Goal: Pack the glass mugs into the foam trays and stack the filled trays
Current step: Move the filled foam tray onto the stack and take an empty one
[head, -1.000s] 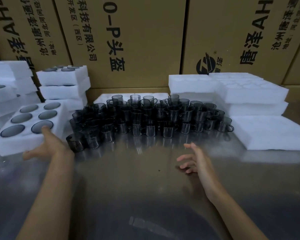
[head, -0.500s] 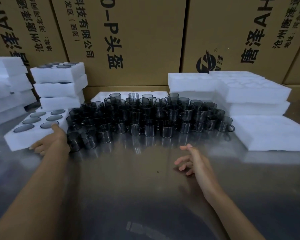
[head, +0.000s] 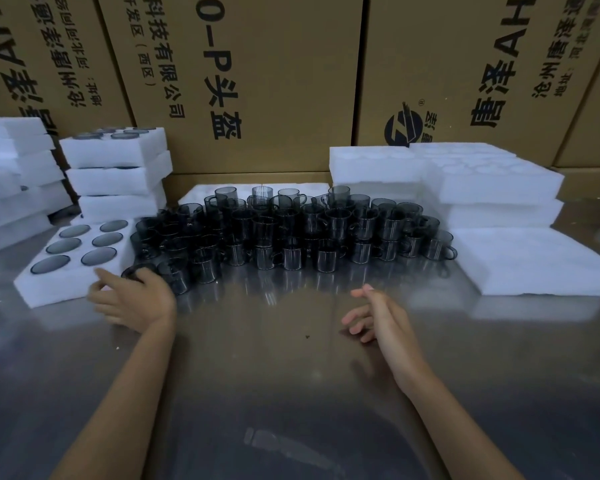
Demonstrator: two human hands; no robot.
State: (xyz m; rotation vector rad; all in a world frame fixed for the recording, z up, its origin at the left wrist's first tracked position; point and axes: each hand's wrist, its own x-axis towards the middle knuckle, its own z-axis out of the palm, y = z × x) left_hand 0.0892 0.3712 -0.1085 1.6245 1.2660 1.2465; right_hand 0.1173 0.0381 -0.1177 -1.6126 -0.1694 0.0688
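Observation:
A white foam tray (head: 66,284) with six dark glass mugs set in its holes lies flat at the left of the steel table. My left hand (head: 132,301) rests against the tray's near right corner with fingers spread, holding nothing, right beside the nearest loose mug (head: 174,273). A dense cluster of loose smoky glass mugs (head: 291,230) fills the middle of the table. My right hand (head: 378,317) hovers over bare table in front of the mugs, open with fingers loosely curled.
A stack of filled trays (head: 118,168) stands behind the tray, with more foam stacks (head: 11,188) at far left. Empty foam trays (head: 492,181) are piled at back right, and a flat foam sheet (head: 534,261) lies in front of them. Cardboard boxes (head: 274,81) wall the back.
The filled tray has settled flat beside the mugs. My left hand slid from its top right edge down to its near corner. The right hand barely moved.

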